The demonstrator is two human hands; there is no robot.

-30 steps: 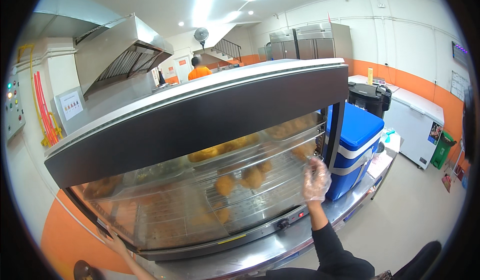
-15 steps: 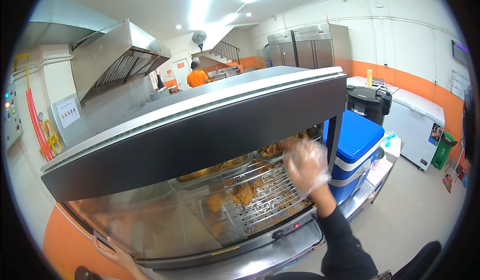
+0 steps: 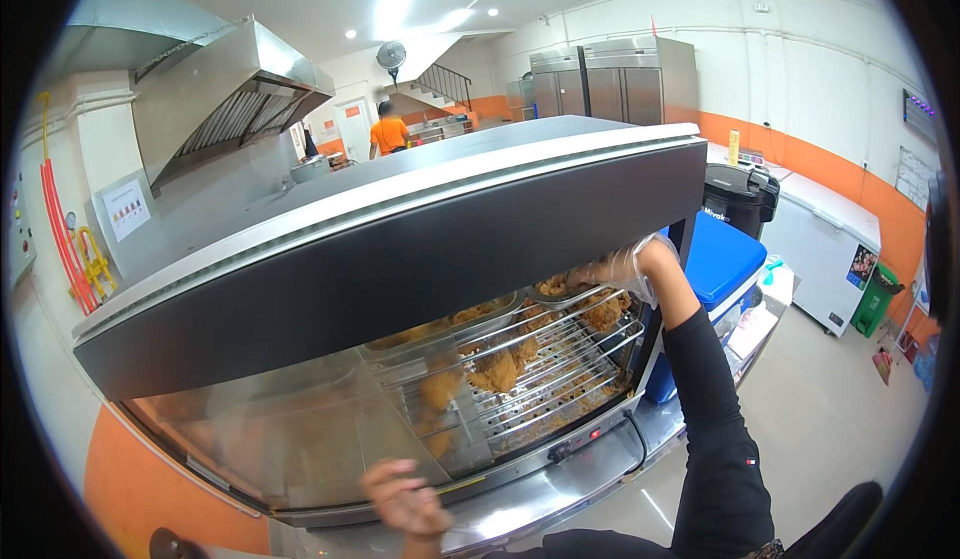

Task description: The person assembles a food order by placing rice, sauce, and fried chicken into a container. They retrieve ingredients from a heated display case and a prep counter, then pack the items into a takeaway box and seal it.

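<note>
My right hand (image 3: 632,267), in a clear plastic glove, reaches under the dark front panel (image 3: 400,254) of a food warmer. Its fingertips are at a small metal tray (image 3: 562,302) of fried chicken pieces, where the panel's edge and the glove hide what they grip. Below the tray, a wire rack (image 3: 575,359) bears larger fried chicken pieces (image 3: 498,369), with crumbs scattered underneath. In front of the warmer's glass pane (image 3: 300,449), my bare left hand (image 3: 405,499) is raised, slightly blurred, its fingers loosely bent and apart with nothing in them.
A blue cooler box (image 3: 722,257) stands right beside the warmer, with a black lidded pot (image 3: 738,197) behind it. Farther right are a white chest freezer (image 3: 822,244) and a green bin (image 3: 873,304). A person in orange (image 3: 388,136) stands far back.
My right hand has moved deeper into the warmer, up to the small tray. My left hand has left the warmer's lower left edge and come right, in front of the glass.
</note>
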